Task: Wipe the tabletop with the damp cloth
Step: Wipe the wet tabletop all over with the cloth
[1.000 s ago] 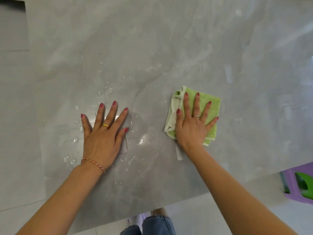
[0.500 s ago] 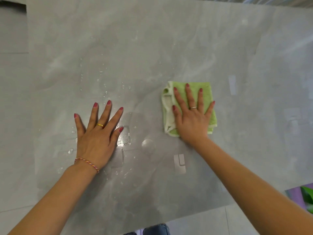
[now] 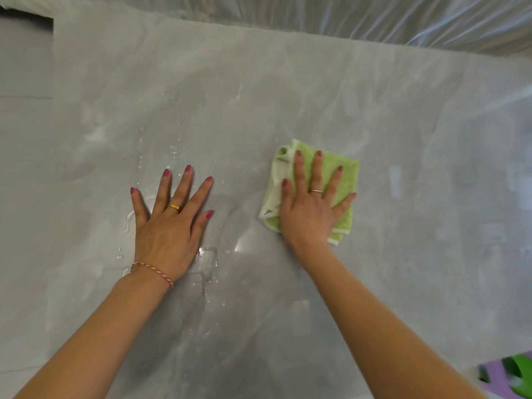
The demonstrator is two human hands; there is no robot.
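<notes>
Pressing flat with fingers straight and spread, the right hand (image 3: 312,208) covers the middle of the folded light-green terry cloth with pale cream edging (image 3: 344,180), so only the cloth's far corners, its left hem and a strip near the wrist show around the palm. The cloth lies on the glossy grey marble-patterned tabletop (image 3: 417,133), right of centre. The left hand (image 3: 168,226) rests palm down on the bare surface, fingers straight and fanned wide, holding nothing; it sits well apart from the cloth, with wet table between them. Scattered clear water droplets and a small puddle (image 3: 208,262) lie around and partly under this hand, and how far the wetness reaches beneath the palm is hidden. Glare on the surface makes the faint streaks beyond the cloth hard to read; they may be a thin film of water. The far edge of the tabletop runs across the top, backed by crinkled translucent plastic sheeting (image 3: 403,18). The left edge borders pale grey floor tiles (image 3: 23,67). Both forearms are cut off by the lower frame. At the lower right corner a purple and green object (image 3: 509,375) is cropped and blurred. Open surface stretches right of and beyond the cloth.
</notes>
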